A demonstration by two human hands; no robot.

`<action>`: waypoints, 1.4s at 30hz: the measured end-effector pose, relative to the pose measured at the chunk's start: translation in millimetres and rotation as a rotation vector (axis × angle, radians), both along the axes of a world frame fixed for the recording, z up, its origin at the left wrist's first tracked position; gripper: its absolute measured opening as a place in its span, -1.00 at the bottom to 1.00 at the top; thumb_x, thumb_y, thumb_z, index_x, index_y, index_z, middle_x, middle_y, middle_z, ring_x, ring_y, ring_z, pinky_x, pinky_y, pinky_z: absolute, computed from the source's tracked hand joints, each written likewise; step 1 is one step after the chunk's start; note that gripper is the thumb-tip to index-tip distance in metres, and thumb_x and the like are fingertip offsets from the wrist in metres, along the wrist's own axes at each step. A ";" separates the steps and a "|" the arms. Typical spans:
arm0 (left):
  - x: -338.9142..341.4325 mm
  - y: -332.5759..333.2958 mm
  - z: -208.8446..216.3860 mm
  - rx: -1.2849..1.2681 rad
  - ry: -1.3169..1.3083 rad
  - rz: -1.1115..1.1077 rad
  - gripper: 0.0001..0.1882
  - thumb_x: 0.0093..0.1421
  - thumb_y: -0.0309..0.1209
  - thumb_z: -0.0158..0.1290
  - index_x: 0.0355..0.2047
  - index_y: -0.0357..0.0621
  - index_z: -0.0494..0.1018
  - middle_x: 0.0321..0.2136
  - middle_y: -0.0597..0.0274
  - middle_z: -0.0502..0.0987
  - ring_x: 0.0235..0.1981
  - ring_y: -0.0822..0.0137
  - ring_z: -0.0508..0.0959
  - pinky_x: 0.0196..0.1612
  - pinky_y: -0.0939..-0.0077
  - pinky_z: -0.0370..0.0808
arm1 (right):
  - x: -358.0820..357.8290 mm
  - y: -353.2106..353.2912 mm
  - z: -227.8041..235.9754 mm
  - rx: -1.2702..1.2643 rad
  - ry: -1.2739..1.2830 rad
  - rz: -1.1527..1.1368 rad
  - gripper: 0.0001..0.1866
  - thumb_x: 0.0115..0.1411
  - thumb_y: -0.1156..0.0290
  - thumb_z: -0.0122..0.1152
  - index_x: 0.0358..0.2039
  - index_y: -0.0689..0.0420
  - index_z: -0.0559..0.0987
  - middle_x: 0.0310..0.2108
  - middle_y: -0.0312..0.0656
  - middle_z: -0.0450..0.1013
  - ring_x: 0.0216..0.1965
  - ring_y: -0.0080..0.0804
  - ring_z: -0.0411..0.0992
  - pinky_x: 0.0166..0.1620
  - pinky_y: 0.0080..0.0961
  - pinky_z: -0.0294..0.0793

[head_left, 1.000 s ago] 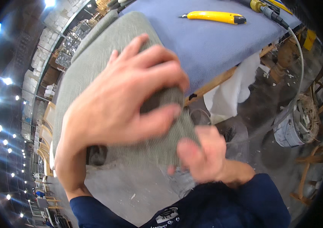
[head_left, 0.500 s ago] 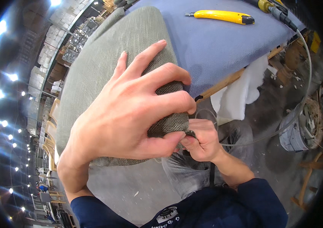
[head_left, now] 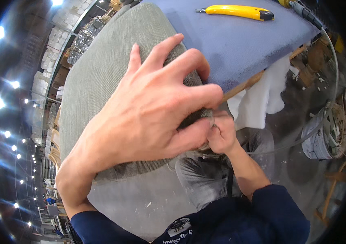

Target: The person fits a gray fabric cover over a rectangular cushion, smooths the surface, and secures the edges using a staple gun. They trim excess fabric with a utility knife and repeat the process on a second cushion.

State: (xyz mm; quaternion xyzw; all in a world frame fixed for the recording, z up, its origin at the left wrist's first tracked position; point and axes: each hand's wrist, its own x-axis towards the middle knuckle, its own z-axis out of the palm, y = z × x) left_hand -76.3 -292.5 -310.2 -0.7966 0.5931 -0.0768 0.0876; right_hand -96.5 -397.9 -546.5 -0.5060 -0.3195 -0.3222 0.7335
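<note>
A seat cushion covered in grey-green woven fabric (head_left: 99,73) lies partly over a blue-covered table (head_left: 238,49). My left hand (head_left: 148,105) spreads across its near right corner. Two fingers stay on the top, while the others curl over the edge and grip it, thumb low at the corner. Right beside that thumb, my right hand (head_left: 223,132) is closed in a pinch at the cushion's corner, slightly blurred. What it pinches looks like the fabric's edge, mostly hidden by the fingers. The cushion's underside is out of sight.
On the table lies a yellow-handled tool with a metal tip (head_left: 238,12). A clear hose (head_left: 336,77) hangs from a fitting at the table's far right. White wadding (head_left: 262,101) droops below the wooden edge. A white bucket of scraps (head_left: 313,144) stands on the floor at right.
Both hands have shifted a little to the right and away from me, with the cushion's corner moving along. The right hand stays pinched near the left thumb. The yellow tool remains on the table.
</note>
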 end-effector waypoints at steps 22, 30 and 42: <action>-7.5 4.8 -7.7 -0.009 -0.102 0.060 -0.69 0.16 -0.23 0.27 -0.07 0.11 0.61 0.19 0.09 0.44 0.31 -0.44 0.30 0.37 -0.50 0.17 | 2.8 26.7 -12.2 0.184 0.125 0.172 -0.42 0.55 0.06 0.02 -0.57 0.20 0.48 -0.68 -0.34 0.39 -0.67 -0.56 0.40 -0.57 -0.55 0.34; -19.1 14.8 -15.4 -0.088 -0.213 0.204 -0.31 0.06 -0.06 0.37 0.21 0.12 0.51 0.35 0.07 0.34 0.35 -0.57 0.24 0.24 -0.66 0.26 | 6.4 30.4 -17.1 0.182 0.130 0.111 -0.40 0.51 -0.07 0.05 -0.51 0.18 0.56 -0.68 -0.35 0.42 -0.67 -0.58 0.41 -0.58 -0.55 0.32; -28.2 17.7 -31.1 -0.057 -0.315 0.195 -0.43 0.05 -0.24 0.39 0.10 0.08 0.52 0.30 0.16 0.40 0.28 -0.54 0.35 0.21 -0.48 0.41 | 2.2 20.6 -11.1 0.125 0.169 0.064 -0.44 0.58 0.06 -0.04 -0.44 0.22 0.62 -0.68 -0.33 0.43 -0.64 -0.54 0.43 -0.50 -0.53 0.46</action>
